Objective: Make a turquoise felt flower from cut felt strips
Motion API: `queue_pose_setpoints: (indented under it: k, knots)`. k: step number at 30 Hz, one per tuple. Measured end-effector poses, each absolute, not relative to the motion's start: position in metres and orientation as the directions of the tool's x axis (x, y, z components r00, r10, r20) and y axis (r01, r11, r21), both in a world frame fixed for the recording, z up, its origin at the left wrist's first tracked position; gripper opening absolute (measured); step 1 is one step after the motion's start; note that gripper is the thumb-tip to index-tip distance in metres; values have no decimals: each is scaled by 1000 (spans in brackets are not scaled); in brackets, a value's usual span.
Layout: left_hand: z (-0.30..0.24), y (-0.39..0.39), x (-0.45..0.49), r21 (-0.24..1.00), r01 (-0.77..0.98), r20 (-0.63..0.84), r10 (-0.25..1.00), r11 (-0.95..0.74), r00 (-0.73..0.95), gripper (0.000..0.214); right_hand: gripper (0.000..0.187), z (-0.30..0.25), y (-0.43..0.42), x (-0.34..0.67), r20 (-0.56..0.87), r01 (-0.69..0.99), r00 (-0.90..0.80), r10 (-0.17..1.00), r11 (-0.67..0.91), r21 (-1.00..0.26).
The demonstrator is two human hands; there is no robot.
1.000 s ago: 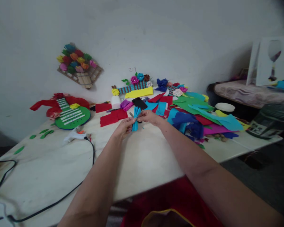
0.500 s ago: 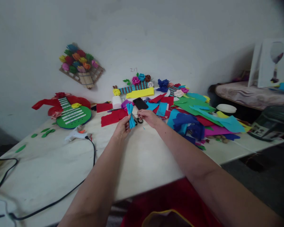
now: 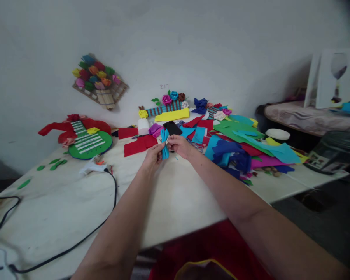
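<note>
A folded light-blue strip of crepe paper (image 3: pixel 165 135), pinched in at the middle and fanned at both ends, stands upright between my hands. My left hand (image 3: pixel 155 155) is closed on its left side at the waist. My right hand (image 3: pixel 179 146) is closed in a pinch, its fingertips touching the paper's middle. A tiny pale spot shows there; whether thread or a fingernail, I cannot tell. Behind my right hand, the scissors are almost wholly hidden. Red paper pieces (image 3: pixel 135 147) lie left of the hands, and a black phone (image 3: pixel 172 128) lies just beyond them.
A white glue gun (image 3: pixel 93 166) with a black cord (image 3: pixel 116 190) lies at left, near a red and green paper guitar (image 3: pixel 90 142). Coloured paper sheets (image 3: pixel 239 130) pile up on the right. A dark clear-sided jar (image 3: pixel 334 151) and a white bowl (image 3: pixel 277 134) stand farther right.
My right hand has moved left from beside the scissors to the blue paper's middle. The paper has shifted slightly right, and its ends spread wider around the pinched waist.
</note>
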State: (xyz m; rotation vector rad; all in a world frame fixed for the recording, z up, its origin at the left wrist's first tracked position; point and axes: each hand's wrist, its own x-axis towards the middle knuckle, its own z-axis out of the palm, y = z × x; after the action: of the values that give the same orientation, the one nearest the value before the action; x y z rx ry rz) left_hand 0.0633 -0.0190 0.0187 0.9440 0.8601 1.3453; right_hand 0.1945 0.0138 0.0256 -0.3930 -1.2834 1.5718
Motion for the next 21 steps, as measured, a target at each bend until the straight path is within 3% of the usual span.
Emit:
queue_pose_setpoints:
  k: [4, 21]
  knots:
    - [19, -20, 64, 934, -353, 74, 996, -54, 44, 28, 24, 25, 15, 195, 266, -416, -399, 878, 85, -906]
    - [11, -14, 62, 954, -261, 179, 980, -151, 89, 35, 29, 19, 20, 206, 252, -370, -443, 860, 81, -925]
